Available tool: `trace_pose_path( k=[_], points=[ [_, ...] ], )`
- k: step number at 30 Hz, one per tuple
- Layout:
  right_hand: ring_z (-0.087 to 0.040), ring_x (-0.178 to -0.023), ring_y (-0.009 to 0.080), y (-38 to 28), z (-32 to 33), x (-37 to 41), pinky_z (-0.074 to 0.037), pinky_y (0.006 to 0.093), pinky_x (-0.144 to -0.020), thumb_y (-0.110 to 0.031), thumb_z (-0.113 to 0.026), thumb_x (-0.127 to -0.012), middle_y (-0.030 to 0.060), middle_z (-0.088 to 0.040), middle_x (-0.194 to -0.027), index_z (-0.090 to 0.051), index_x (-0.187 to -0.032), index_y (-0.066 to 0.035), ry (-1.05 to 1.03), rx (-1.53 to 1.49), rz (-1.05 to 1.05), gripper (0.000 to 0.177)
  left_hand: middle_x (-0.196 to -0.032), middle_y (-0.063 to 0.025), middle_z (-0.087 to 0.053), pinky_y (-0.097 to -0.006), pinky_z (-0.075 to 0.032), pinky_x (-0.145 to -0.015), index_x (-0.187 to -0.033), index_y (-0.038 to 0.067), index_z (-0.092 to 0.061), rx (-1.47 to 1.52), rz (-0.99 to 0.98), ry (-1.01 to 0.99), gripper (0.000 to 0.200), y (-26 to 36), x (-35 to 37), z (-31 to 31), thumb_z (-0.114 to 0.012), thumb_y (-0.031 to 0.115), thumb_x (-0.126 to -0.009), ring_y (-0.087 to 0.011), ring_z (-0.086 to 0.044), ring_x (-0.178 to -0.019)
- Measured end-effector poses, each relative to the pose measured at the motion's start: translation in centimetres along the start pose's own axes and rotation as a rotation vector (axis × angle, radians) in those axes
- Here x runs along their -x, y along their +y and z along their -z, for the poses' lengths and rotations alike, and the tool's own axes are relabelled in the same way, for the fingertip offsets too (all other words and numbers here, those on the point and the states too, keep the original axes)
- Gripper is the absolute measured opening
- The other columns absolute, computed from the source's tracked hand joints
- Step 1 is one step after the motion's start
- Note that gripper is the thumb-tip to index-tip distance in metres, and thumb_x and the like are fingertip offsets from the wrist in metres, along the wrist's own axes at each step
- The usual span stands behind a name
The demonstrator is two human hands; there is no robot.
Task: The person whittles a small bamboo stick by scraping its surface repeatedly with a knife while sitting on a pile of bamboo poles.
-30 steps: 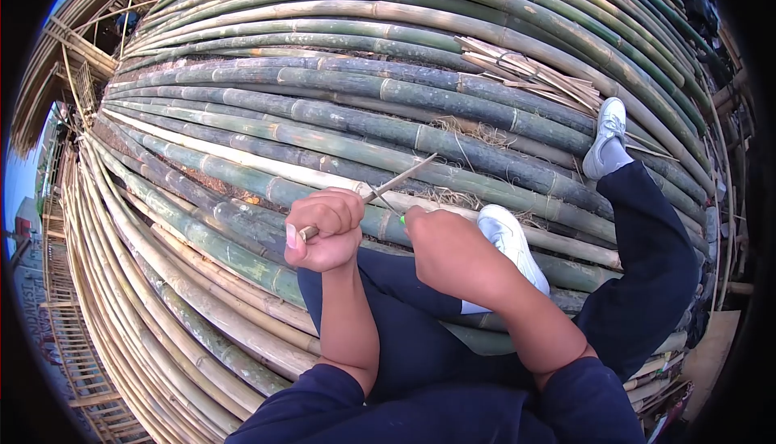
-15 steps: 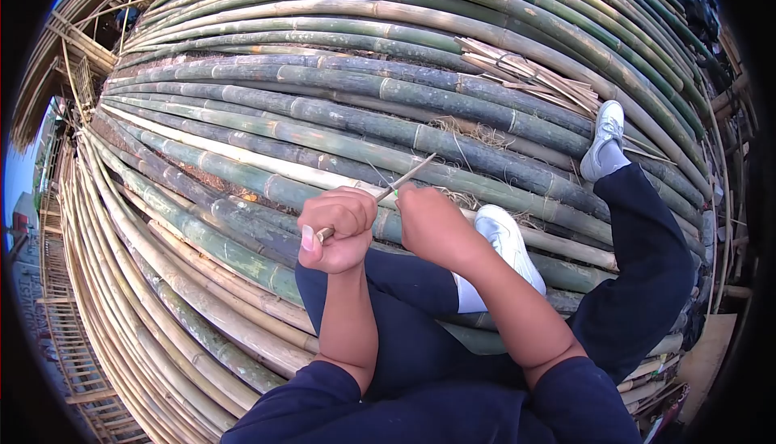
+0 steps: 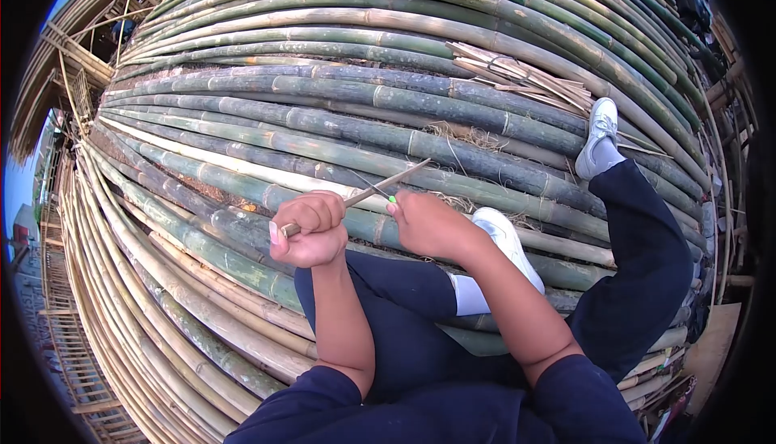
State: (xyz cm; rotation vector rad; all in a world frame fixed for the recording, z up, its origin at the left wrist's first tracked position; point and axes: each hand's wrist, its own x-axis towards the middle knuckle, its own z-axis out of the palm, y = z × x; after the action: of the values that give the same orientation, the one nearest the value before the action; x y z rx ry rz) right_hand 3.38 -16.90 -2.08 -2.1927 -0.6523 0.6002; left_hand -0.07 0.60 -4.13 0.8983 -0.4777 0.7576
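Note:
A thin, pointed bamboo stick (image 3: 388, 183) slants up to the right over the bamboo poles. My left hand (image 3: 309, 228) is wrapped round its lower part, and the blunt end shows beside the thumb. Just right of it, my right hand (image 3: 428, 222) is closed on a small knife with a bright green bit at its handle (image 3: 392, 199). The narrow blade (image 3: 369, 185) points up to the left and crosses the stick between the two hands. The rest of the handle is hidden in my fingers.
Long bamboo poles (image 3: 347, 128) cover the ground. A bundle of split strips (image 3: 521, 76) lies on them at the upper right, with fibre shavings (image 3: 473, 137) nearer. My white shoes (image 3: 602, 128) rest on the poles. Bamboo framework (image 3: 77, 347) stands at the left.
My left hand has moved left with the stick, away from my right hand. More of the stick, the blade and the green bit now show between the hands.

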Motion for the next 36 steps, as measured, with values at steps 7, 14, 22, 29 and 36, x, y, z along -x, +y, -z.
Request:
trace_pose_path(
  k=[7, 14, 22, 29, 36],
  points=[
    [-0.062, -0.077, 0.0425, 1.2, -0.2, 1.0, -0.046, 0.0468, -0.076, -0.039, -0.047, -0.1, 0.0261, -0.062, -0.077, -0.063, -0.095, 0.005, 0.099, -0.207, -0.03, 0.047, -0.043, -0.0005, -0.022, -0.0302, -0.015, -0.036, -0.054, 0.011, -0.023, 0.001, 0.007, -0.025, 0.053, 0.1, -0.2, -0.1, -0.04, 0.045, -0.091, -0.0132, -0.017, -0.034],
    [-0.065, -0.093, 0.0455, -2.0, -0.9, 1.2, -0.047, 0.0514, -0.088, -0.046, -0.034, -0.1, 0.0304, -0.067, -0.088, -0.068, -0.089, 0.008, -0.011, -0.202, -0.523, 0.064, -0.042, -0.0016, -0.023, -0.0301, -0.016, -0.035, -0.053, 0.009, -0.024, -0.006, -0.003, -0.086, 0.055, -0.2, 0.1, -1.3, -0.041, 0.044, -0.092, -0.0137, -0.018, -0.034],
    [-0.065, -0.085, 0.049, -1.5, -1.0, 2.0, -0.05, 0.0528, -0.083, -0.03, -0.037, -0.094, 0.0336, -0.065, -0.083, -0.069, -0.082, 0.007, 0.23, -0.068, -0.43, 0.05, -0.042, -0.0019, -0.025, -0.0282, -0.017, -0.035, -0.051, 0.007, -0.026, -0.04, -0.004, -0.182, 0.056, -0.5, 1.0, -3.9, -0.041, 0.042, -0.092, -0.0141, -0.022, -0.032],
    [-0.066, -0.076, 0.0459, -2.2, -0.2, 1.8, -0.053, 0.0518, -0.076, -0.028, -0.039, -0.094, 0.0295, -0.067, -0.078, -0.07, -0.081, 0.005, 0.237, 0.068, -0.375, 0.048, -0.042, -0.0016, -0.026, -0.0275, -0.017, -0.034, -0.05, 0.006, -0.028, -0.07, -0.025, -0.187, 0.057, -0.6, 1.2, -4.1, -0.04, 0.042, -0.092, -0.0144, -0.023, -0.032],
    [-0.067, -0.081, 0.0453, 0.7, -1.5, -0.8, -0.052, 0.052, -0.08, -0.03, -0.038, -0.094, 0.0298, -0.067, -0.081, -0.071, -0.084, 0.004, 0.284, 0.033, -0.398, 0.048, -0.042, -0.0016, -0.024, -0.0284, -0.017, -0.036, -0.05, 0.005, -0.028, -0.102, 0.003, -0.22, 0.058, -0.7, 1.8, -5.5, -0.043, 0.043, -0.091, -0.015, -0.025, -0.032]
  ],
)
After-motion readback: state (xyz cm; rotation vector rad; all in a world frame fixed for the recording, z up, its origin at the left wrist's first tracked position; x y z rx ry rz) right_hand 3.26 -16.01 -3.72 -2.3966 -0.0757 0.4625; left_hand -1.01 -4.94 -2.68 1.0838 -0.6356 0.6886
